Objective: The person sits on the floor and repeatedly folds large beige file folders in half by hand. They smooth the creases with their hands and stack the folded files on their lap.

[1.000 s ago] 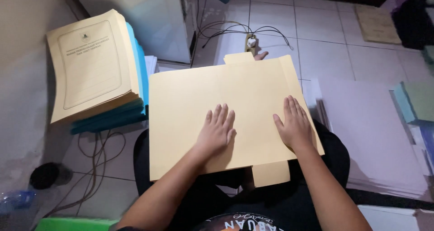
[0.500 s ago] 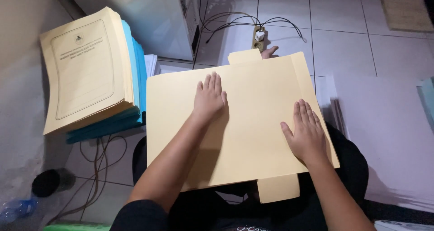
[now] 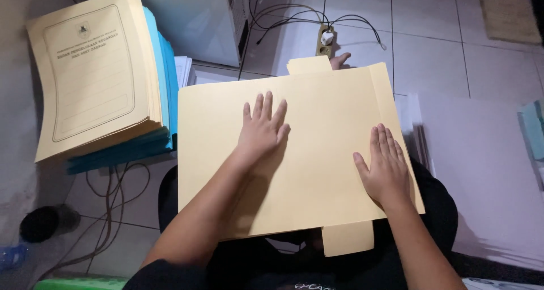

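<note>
Under both flat hands (image 3: 263, 128), folder (image 3: 328, 97)

Both arms reach forward from the bottom of the view, bare to the elbows. The left hand (image 3: 262, 128) lies flat, palm down, fingers spread and pointing away from the body. The right hand (image 3: 384, 165) is also flat and palm down, set nearer the body, fingers close together and the thumb angled out to the left.

A cream printed cover sheet (image 3: 93, 69) tops the left paper stack.
</note>
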